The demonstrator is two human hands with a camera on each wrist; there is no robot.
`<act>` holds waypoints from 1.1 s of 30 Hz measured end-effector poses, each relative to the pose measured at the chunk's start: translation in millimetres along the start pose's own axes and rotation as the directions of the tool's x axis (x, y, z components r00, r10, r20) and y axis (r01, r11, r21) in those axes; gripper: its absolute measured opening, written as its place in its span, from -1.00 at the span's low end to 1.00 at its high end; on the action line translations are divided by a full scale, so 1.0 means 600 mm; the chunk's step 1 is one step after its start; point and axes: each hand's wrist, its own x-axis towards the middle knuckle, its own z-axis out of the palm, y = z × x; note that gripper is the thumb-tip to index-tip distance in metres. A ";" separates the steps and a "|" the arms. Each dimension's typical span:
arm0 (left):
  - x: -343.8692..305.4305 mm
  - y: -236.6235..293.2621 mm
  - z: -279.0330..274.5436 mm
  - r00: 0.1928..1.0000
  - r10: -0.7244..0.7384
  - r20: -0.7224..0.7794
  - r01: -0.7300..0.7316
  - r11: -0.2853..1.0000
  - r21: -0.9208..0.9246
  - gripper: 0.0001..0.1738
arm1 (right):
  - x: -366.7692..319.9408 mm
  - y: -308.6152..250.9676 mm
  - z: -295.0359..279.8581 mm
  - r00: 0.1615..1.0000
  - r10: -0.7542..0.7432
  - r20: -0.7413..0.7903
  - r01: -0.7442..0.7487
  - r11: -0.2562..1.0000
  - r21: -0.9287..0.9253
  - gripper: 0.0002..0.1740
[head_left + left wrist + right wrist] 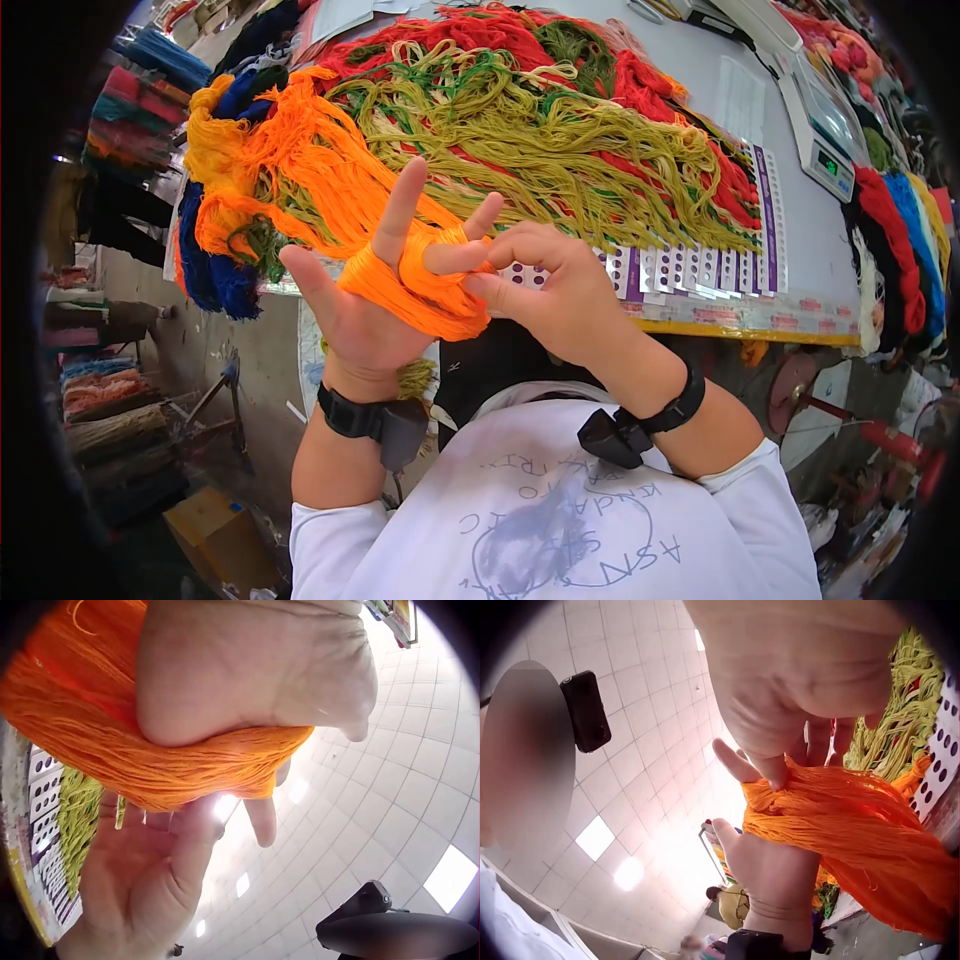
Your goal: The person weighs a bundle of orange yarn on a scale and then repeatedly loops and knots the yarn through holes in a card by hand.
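A thick skein of bright orange yarn (420, 300) wraps across my left hand (365, 320), over the palm and between the fingers. The thumb and one finger of this hand stand out straight, while another finger bends over the strands. My right hand (560, 290) meets it from the right, pinching the strands with thumb and fingertips. From close up, the right wrist view shows the bunched orange strands (840, 817) at the right fingertips. In the left wrist view the orange band (172, 765) passes below the heel of the left hand.
Olive-green yarn (560, 150) and red yarn (660, 90) lie spread over the white table (735, 60). Punched cards (690, 270) line its near edge. A digital scale (825, 140) stands at the right. Hanks hang at both sides, and a cardboard box (220, 540) sits on the floor.
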 end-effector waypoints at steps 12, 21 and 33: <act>-0.197 0.209 -0.108 0.892 0.364 -0.267 -0.405 0.906 -0.121 -0.27 | -0.105 -0.056 -0.533 0.931 0.146 -0.336 0.181 0.613 0.769 -0.72; -0.131 0.200 -0.090 0.921 0.197 -0.336 -0.210 0.978 -0.002 -0.52 | -0.140 -0.135 -0.475 0.756 0.000 -0.655 -0.120 0.983 -0.139 -0.67; 0.027 -0.079 -0.027 0.506 -0.456 -0.732 0.797 0.572 0.194 -0.72 | -0.009 0.141 -0.073 0.933 0.348 -0.093 -0.359 0.914 -0.186 -0.76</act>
